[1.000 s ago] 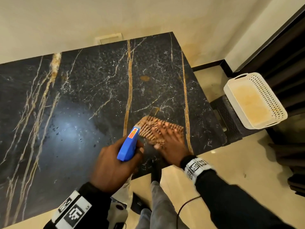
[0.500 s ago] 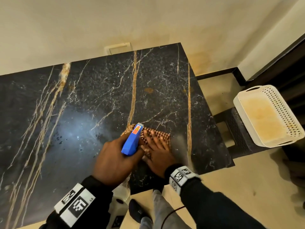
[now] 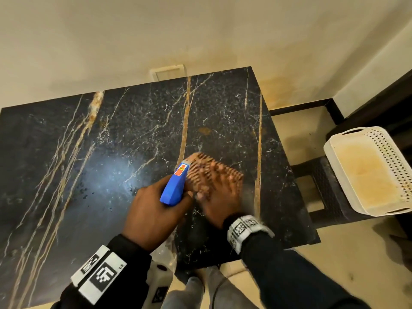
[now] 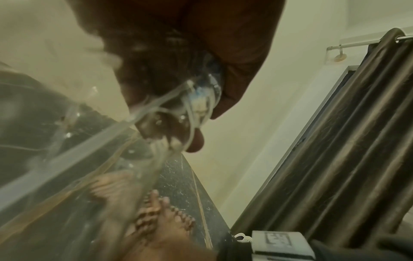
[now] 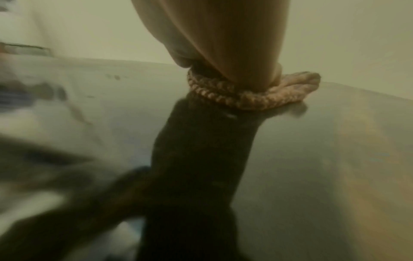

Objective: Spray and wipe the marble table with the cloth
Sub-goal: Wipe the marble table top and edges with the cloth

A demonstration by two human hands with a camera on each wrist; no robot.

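Observation:
The black marble table (image 3: pixel 93 166) with gold veins fills the head view. My left hand (image 3: pixel 153 212) grips a spray bottle with a blue head (image 3: pixel 176 186) above the table's near edge; its clear body (image 4: pixel 134 141) shows blurred in the left wrist view. My right hand (image 3: pixel 220 197) lies flat, fingers spread, pressing a brown checked cloth (image 3: pixel 214 168) onto the marble just right of the bottle. The cloth (image 5: pixel 252 95) bunches under my palm in the right wrist view. Motion blurs the hand and cloth.
A cream perforated basket (image 3: pixel 370 170) sits on a dark stool (image 3: pixel 321 181) right of the table. A cream wall (image 3: pixel 156 30) runs behind the table, and dark curtains (image 4: pixel 335 159) hang at the right. My legs (image 3: pixel 200 291) stand at the table's near edge.
My right hand swept the cloth left toward the bottle, then back right and a little away from me. The left hand kept hold of the spray bottle in about the same place.

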